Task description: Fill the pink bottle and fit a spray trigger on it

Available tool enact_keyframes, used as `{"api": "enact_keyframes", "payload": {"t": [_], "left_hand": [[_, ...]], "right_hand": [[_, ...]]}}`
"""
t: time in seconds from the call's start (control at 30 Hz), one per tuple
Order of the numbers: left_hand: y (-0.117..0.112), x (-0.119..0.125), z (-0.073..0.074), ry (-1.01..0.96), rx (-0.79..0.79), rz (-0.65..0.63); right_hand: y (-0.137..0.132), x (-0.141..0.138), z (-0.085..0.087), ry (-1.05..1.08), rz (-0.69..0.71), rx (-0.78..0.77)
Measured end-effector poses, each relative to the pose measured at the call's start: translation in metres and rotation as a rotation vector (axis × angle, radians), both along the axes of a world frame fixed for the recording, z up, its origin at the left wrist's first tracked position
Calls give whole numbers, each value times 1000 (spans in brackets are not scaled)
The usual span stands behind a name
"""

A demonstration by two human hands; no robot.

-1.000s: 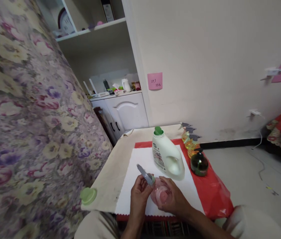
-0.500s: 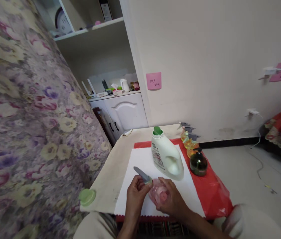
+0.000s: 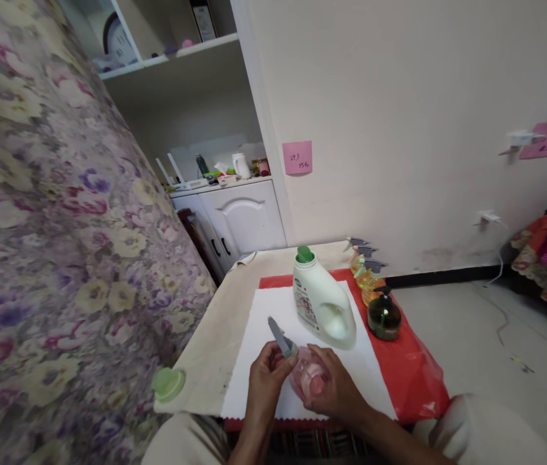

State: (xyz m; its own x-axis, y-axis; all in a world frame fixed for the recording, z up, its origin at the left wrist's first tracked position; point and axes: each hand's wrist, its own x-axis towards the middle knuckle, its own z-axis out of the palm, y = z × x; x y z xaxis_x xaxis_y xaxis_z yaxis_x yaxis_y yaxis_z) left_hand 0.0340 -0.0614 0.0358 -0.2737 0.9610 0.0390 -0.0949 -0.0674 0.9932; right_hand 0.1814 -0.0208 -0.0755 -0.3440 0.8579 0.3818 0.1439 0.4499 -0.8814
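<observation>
My right hand wraps round a small clear pink bottle held over the white mat near the table's front edge. My left hand pinches the grey spray head at the bottle's neck, with its nozzle pointing up and left. Just behind stands a white detergent jug with a green cap.
A dark green pump bottle and two yellow spray bottles stand on the red plastic sheet at the right. A light green cap lies at the table's front left corner. A flowered curtain hangs on the left, with white cabinets behind.
The grey spray head has turned a little in my left fingers, with its nozzle tilting more upright. Both hands stay on the pink bottle in the same place.
</observation>
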Motion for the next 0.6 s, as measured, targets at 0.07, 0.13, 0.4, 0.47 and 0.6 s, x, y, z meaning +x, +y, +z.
{"api": "enact_keyframes", "payload": {"t": [0.07,0.13,0.4,0.47,0.6], "left_hand": [[-1,-2,2,3,-4,-47],[-1,-3,2,17,-5,-76],[-2,-2,-3,181,-29,98],[-3,-1,-2,162,-22,93],[-7,2,-1,60,-3,72]], "right_hand": [[1,0,-3,25,33,-9],[1,-1,-5,52,50,-10],[-2,-2,1,39,57,-28],[-3,0,3,57,84,-65],[-4,-1,3,100,108,-106]]}}
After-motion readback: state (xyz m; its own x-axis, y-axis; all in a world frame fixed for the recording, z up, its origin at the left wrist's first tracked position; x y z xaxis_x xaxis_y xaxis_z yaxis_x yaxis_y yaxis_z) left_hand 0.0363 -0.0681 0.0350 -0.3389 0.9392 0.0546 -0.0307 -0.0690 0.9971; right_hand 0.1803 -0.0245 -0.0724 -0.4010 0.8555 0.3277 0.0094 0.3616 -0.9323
